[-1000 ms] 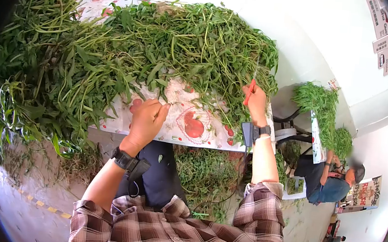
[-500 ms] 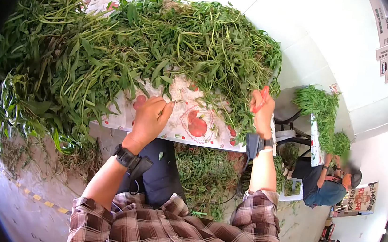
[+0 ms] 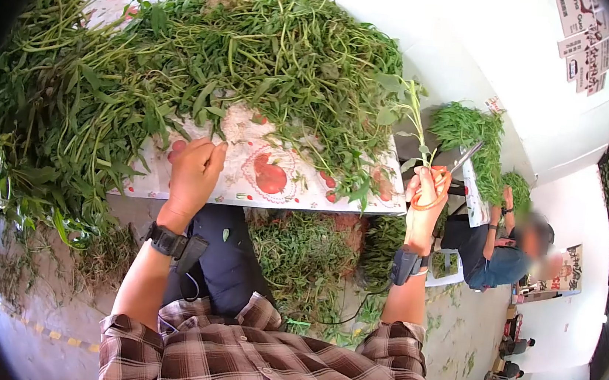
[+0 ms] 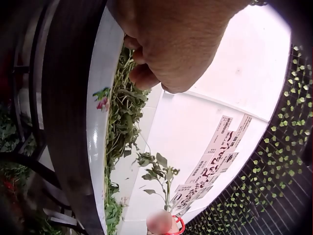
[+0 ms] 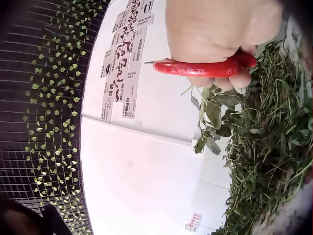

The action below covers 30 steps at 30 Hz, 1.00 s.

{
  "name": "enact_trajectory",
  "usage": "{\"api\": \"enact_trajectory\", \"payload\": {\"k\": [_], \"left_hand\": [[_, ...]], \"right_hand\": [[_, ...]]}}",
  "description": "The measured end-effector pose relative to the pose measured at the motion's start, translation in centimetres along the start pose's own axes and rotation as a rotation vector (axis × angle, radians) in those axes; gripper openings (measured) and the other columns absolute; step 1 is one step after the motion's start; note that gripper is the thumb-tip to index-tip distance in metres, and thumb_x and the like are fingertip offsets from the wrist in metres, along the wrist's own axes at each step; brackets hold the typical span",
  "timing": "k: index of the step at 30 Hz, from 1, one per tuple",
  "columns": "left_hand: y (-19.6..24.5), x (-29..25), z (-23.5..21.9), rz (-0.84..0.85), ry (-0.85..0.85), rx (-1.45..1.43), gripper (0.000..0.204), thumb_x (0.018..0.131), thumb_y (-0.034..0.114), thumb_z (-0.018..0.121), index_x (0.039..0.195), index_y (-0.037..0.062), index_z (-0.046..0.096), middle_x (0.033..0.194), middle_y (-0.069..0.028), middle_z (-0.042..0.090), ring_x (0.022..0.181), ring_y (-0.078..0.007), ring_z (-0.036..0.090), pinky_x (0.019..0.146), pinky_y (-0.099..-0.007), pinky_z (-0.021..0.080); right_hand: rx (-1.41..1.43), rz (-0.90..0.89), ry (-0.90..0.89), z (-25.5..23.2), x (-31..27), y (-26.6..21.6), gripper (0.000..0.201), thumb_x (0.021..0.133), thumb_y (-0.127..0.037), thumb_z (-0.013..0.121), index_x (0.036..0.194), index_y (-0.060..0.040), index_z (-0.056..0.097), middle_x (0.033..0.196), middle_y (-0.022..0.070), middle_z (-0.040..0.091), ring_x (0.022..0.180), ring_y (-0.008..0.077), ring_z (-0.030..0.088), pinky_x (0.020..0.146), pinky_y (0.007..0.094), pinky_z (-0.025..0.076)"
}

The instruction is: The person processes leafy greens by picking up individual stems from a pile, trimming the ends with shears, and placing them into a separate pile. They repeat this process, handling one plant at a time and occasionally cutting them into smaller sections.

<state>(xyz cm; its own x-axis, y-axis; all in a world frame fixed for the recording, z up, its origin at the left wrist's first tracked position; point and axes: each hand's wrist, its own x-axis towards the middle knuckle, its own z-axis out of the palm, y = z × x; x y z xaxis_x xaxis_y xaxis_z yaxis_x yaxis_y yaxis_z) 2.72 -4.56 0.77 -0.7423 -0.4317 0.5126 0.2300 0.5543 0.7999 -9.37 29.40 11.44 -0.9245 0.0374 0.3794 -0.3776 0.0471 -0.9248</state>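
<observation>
Right hand (image 3: 421, 216): fingers curled round the red scissors (image 5: 195, 68) and, it seems, pinching the cut-off-looking end of a sprig (image 5: 213, 113) at the same time; raised just off the right end of the table.
Left hand (image 3: 193, 177): fingers curled in, at the near side of the table, close to the leaves; whether they pinch anything cannot be told.
Sprig: upright, leafy top up, leaning left towards the pile (image 3: 289, 55).
Scissors: handles lie across the right hand, tip pointing away to the far right; how far the blades stand apart is unclear.
Pile: long leafy stems heaped over the far and left parts of the table, some hanging over its near left edge.
Cloth (image 3: 228, 176): white with red fruit prints, showing along the near side.
Step in hand: by my reading, handling one sprig apart from the pile.
Next move calls for: a steady pinch on the stem, with the blades kept off fingers and leaves.
Beyond: to the right, a person (image 3: 491, 260) beside another heap of greens (image 3: 466, 131).
</observation>
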Motion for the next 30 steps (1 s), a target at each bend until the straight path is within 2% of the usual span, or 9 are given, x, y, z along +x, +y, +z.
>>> {"api": "enact_trajectory", "payload": {"k": [4,6,10,12,16,18,21,25,30], "left_hand": [[-0.1,0.0,0.1,0.006,0.005,0.007,0.031,0.087,0.011,0.059,0.063,-0.0032,0.045,0.062,-0.0124,0.043,0.055,-0.0275,0.041,0.053,-0.0367,0.033],[-0.1,0.0,0.0,-0.018,-0.012,0.049,0.031,0.089,0.011,0.055,0.061,-0.0031,0.049,0.061,-0.0092,0.048,0.054,-0.0201,0.044,0.055,-0.0320,0.035],[-0.1,0.0,0.1,-0.010,-0.011,0.056,0.031,0.089,0.011,0.055,0.062,-0.0034,0.049,0.061,-0.0094,0.048,0.054,-0.0202,0.044,0.055,-0.0321,0.035],[0.0,0.0,0.1,-0.020,-0.002,0.015,0.031,0.087,0.011,0.058,0.063,-0.0036,0.045,0.062,-0.0128,0.044,0.056,-0.0280,0.041,0.053,-0.0365,0.033],[-0.1,0.0,0.1,-0.004,0.003,0.003,0.031,0.087,0.011,0.058,0.063,-0.0036,0.046,0.062,-0.0128,0.045,0.055,-0.0277,0.041,0.053,-0.0360,0.034],[-0.1,0.0,0.0,0.001,-0.004,0.056,0.032,0.089,0.012,0.055,0.061,-0.0030,0.049,0.060,-0.0093,0.049,0.052,-0.0199,0.045,0.054,-0.0322,0.036],[0.2,-0.1,0.1,-0.039,-0.007,0.004,0.030,0.087,0.011,0.058,0.063,-0.0035,0.046,0.062,-0.0119,0.046,0.054,-0.0256,0.042,0.054,-0.0347,0.035],[0.0,0.0,0.1,-0.014,-0.012,0.037,0.030,0.087,0.011,0.058,0.063,-0.0034,0.047,0.062,-0.0117,0.047,0.054,-0.0249,0.042,0.054,-0.0342,0.035],[0.2,0.0,0.0,-0.022,-0.019,0.028,0.030,0.087,0.010,0.058,0.063,-0.0035,0.047,0.062,-0.0115,0.047,0.054,-0.0244,0.041,0.053,-0.0341,0.035]], "right_hand": [[0.029,-0.061,0.037,-0.8,-0.8,-0.6,0.016,0.086,-0.019,0.061,0.088,-0.0035,0.055,0.061,0.0013,0.049,0.044,0.0080,0.043,0.040,0.0206,0.032],[0.049,-0.045,0.041,-1.2,-1.1,-0.7,0.016,0.086,-0.018,0.061,0.088,-0.0030,0.054,0.061,0.0019,0.050,0.044,0.0085,0.044,0.041,0.0207,0.033],[0.128,-0.028,0.009,-1.7,-1.6,-0.6,0.016,0.086,-0.015,0.060,0.090,-0.0020,0.053,0.061,0.0029,0.050,0.044,0.0097,0.044,0.040,0.0213,0.033],[0.156,-0.013,-0.026,-1.8,-1.8,-0.4,0.014,0.087,-0.013,0.058,0.091,-0.0012,0.052,0.061,0.0038,0.050,0.043,0.0105,0.045,0.039,0.0219,0.034],[0.199,-0.058,-0.068,-1.6,-2.4,-0.4,0.013,0.088,-0.012,0.057,0.092,-0.0021,0.049,0.062,0.0052,0.051,0.043,0.0106,0.045,0.038,0.0208,0.033],[0.216,-0.050,-0.069,-1.5,-2.9,-0.6,0.013,0.088,-0.012,0.057,0.093,-0.0025,0.048,0.062,0.0052,0.051,0.043,0.0103,0.045,0.038,0.0205,0.033],[0.248,-0.034,-0.079,-1.9,-3.6,-0.4,0.013,0.088,-0.012,0.056,0.093,-0.0031,0.048,0.062,0.0051,0.050,0.043,0.0101,0.043,0.038,0.0204,0.032],[0.243,-0.002,-0.088,-2.9,-4.8,-0.5,0.013,0.088,-0.013,0.056,0.093,-0.0038,0.048,0.062,0.0043,0.049,0.043,0.0103,0.041,0.038,0.0215,0.030],[0.195,0.017,0.156,-3.6,-8.9,-2.4,0.011,0.088,-0.014,0.054,0.089,-0.0048,0.049,0.060,0.0018,0.044,0.044,0.0104,0.038,0.039,0.0216,0.028]]}}
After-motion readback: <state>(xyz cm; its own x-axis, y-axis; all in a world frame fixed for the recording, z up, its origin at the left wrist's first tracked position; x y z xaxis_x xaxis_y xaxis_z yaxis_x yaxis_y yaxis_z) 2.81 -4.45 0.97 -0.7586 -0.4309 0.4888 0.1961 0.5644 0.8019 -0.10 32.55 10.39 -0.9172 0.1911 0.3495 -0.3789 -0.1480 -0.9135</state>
